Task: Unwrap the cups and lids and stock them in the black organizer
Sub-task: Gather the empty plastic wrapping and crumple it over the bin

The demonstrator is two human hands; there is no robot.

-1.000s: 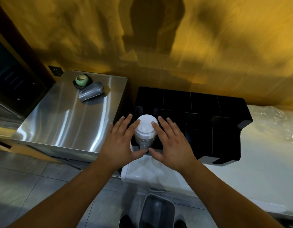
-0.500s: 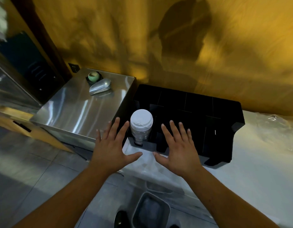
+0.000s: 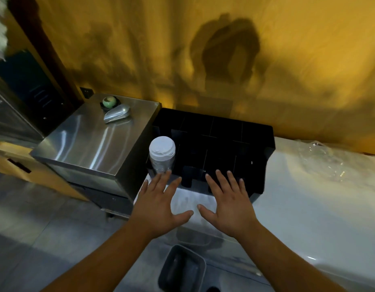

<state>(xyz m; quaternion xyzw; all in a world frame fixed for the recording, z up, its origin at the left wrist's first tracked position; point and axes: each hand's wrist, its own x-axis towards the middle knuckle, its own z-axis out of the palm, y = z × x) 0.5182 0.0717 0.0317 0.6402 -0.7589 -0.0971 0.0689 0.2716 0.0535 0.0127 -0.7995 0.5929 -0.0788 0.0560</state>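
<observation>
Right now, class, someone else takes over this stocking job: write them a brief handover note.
Left hand: open, empty, fingers spread near the lid stack.
Right hand: open, empty, in front of the black organizer.
Stack of white lids: upright in the organizer's front-left slot.
Clear plastic wrap: lying on the white counter, far right.
Done: lids stocked.
Left: other slots look empty; no cups in view.

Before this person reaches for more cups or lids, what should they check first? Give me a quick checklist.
1. Left hand empty: ok, open and flat.
2. Right hand empty: ok, open.
3. Stack of lids seated in the black organizer, front left slot: ok, upright.
4. Wrapper fully off that stack: cannot tell.
5. Other slots free: ok, they look empty.
6. More wrapped stock nearby: cannot tell; only crumpled clear plastic lies on the white counter.
</observation>
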